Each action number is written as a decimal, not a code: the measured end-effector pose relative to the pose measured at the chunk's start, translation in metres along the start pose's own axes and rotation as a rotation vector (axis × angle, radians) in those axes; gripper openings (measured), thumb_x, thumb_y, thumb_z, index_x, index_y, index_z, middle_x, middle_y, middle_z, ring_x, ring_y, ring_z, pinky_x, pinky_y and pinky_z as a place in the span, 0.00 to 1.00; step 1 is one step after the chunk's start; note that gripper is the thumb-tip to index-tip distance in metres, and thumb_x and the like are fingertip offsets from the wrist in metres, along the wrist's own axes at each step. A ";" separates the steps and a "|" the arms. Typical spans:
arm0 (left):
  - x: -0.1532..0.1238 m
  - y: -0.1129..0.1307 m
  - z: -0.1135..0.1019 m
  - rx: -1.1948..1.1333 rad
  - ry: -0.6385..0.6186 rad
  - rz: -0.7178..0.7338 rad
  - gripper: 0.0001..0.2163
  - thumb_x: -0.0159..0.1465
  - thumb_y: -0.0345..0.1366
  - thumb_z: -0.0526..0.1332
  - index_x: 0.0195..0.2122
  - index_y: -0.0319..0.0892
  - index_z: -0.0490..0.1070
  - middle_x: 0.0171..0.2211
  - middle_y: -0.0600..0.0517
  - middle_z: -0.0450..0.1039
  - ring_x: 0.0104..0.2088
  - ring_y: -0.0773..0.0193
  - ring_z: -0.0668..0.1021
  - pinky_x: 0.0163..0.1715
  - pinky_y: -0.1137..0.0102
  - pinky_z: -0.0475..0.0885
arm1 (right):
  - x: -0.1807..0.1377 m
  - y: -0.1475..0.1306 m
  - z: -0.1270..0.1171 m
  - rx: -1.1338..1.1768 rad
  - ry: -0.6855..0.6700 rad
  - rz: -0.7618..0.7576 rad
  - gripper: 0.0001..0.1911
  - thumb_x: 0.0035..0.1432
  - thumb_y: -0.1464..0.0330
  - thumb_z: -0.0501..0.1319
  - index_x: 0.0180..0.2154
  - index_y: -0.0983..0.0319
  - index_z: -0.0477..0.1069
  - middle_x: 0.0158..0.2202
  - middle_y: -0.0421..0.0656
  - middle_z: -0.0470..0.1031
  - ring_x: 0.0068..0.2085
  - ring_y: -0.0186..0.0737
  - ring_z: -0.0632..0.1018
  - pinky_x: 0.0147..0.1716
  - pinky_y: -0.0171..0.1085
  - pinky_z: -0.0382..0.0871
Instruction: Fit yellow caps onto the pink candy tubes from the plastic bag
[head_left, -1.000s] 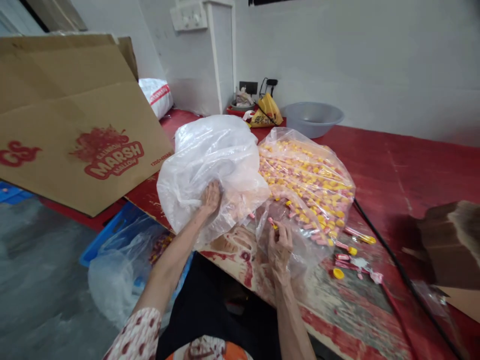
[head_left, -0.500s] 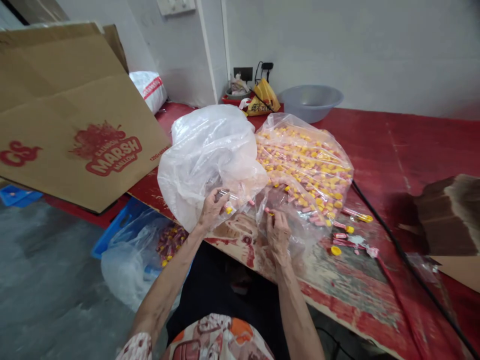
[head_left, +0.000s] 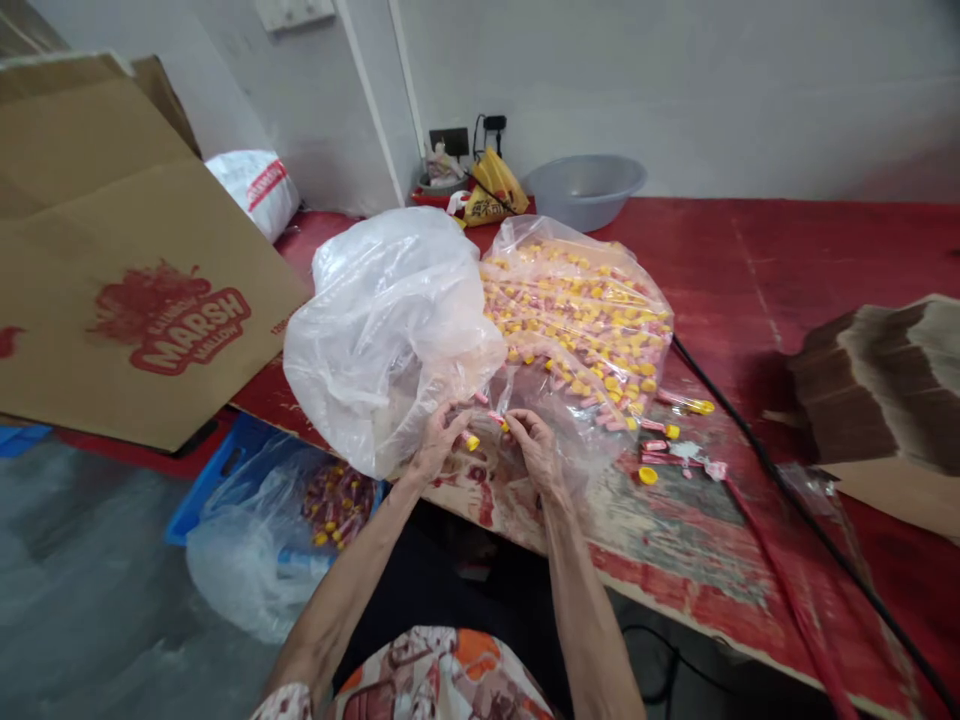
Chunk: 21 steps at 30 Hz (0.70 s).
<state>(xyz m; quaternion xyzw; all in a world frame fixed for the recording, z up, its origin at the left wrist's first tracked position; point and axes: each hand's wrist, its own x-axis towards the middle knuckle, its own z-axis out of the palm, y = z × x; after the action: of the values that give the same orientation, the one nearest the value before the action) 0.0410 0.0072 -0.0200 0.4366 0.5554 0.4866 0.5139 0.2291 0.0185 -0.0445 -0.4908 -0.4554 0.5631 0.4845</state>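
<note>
My left hand [head_left: 441, 440] is closed at the mouth of a cloudy plastic bag [head_left: 375, 320], with a small yellow-capped tube [head_left: 470, 440] sticking out from its fingers. Thumb and forefinger of my right hand [head_left: 536, 448] pinch a pink tube with a yellow cap [head_left: 498, 421], close to the left fingertips. Just beyond and to the right lies a clear bag full of pink tubes with yellow caps [head_left: 585, 320]. Its loose plastic edge reaches under my right hand.
Loose tubes and a yellow cap [head_left: 648, 477] lie on the worn red table [head_left: 720, 270]. A black cable [head_left: 780, 470] crosses the right side, near stacked cardboard [head_left: 877, 390]. A large carton [head_left: 172, 240] leans at left above a blue crate [head_left: 202, 500]. A basin [head_left: 585, 190] stands behind.
My right hand has lifted from the clear bag's edge and moved toward my left hand with a pink tube. The view has shifted slightly to the right.
</note>
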 end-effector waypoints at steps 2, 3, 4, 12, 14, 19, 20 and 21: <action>0.002 -0.005 -0.007 0.063 0.063 0.031 0.23 0.62 0.55 0.70 0.48 0.41 0.77 0.31 0.54 0.78 0.26 0.67 0.77 0.25 0.74 0.72 | 0.000 0.001 -0.001 -0.097 0.077 -0.070 0.27 0.57 0.39 0.63 0.36 0.57 0.75 0.31 0.41 0.79 0.30 0.40 0.75 0.33 0.38 0.69; 0.003 -0.007 -0.011 0.113 0.088 0.059 0.22 0.62 0.53 0.70 0.47 0.41 0.77 0.33 0.53 0.79 0.28 0.66 0.79 0.28 0.73 0.74 | -0.001 0.002 -0.001 -0.165 0.112 -0.112 0.27 0.58 0.40 0.62 0.35 0.57 0.75 0.32 0.43 0.79 0.32 0.41 0.75 0.35 0.39 0.70; 0.003 -0.009 -0.014 0.171 0.100 0.086 0.20 0.62 0.52 0.70 0.46 0.41 0.77 0.35 0.52 0.80 0.31 0.65 0.80 0.31 0.72 0.75 | -0.001 0.002 0.000 -0.232 0.140 -0.152 0.26 0.59 0.41 0.61 0.34 0.57 0.74 0.33 0.44 0.80 0.33 0.42 0.76 0.36 0.39 0.70; -0.001 -0.005 -0.012 0.063 0.116 0.050 0.24 0.62 0.53 0.70 0.51 0.40 0.76 0.32 0.54 0.77 0.28 0.67 0.77 0.30 0.73 0.73 | 0.000 0.005 -0.001 -0.020 0.036 -0.027 0.27 0.55 0.40 0.66 0.35 0.57 0.76 0.28 0.39 0.78 0.28 0.38 0.75 0.31 0.37 0.70; 0.002 -0.001 -0.006 -0.017 0.062 0.033 0.25 0.60 0.55 0.72 0.50 0.40 0.77 0.30 0.55 0.74 0.26 0.70 0.74 0.27 0.75 0.70 | 0.002 0.005 -0.002 0.037 -0.040 0.022 0.29 0.52 0.39 0.69 0.35 0.58 0.75 0.25 0.37 0.75 0.27 0.37 0.74 0.29 0.36 0.68; 0.007 0.003 0.003 -0.082 -0.022 0.043 0.24 0.59 0.53 0.73 0.47 0.40 0.79 0.28 0.57 0.70 0.25 0.72 0.71 0.25 0.76 0.67 | 0.001 0.002 -0.003 0.132 -0.036 0.026 0.27 0.50 0.41 0.71 0.34 0.57 0.72 0.25 0.36 0.74 0.26 0.35 0.73 0.28 0.35 0.68; 0.008 0.003 0.002 -0.085 -0.025 0.038 0.23 0.59 0.53 0.73 0.47 0.40 0.79 0.28 0.57 0.69 0.25 0.72 0.70 0.25 0.76 0.67 | 0.001 0.001 -0.003 0.142 -0.030 0.022 0.26 0.50 0.42 0.72 0.34 0.57 0.72 0.25 0.35 0.74 0.26 0.35 0.74 0.28 0.35 0.69; 0.008 0.001 0.001 -0.089 -0.026 0.028 0.23 0.60 0.53 0.72 0.47 0.40 0.79 0.28 0.58 0.69 0.24 0.72 0.69 0.25 0.76 0.66 | 0.001 0.000 -0.003 0.147 -0.030 0.022 0.26 0.50 0.43 0.72 0.33 0.57 0.72 0.24 0.35 0.74 0.26 0.35 0.74 0.28 0.35 0.69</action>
<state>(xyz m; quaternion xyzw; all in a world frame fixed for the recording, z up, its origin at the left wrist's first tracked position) 0.0411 0.0151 -0.0197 0.4274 0.5204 0.5124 0.5330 0.2318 0.0197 -0.0449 -0.4502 -0.4147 0.6076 0.5062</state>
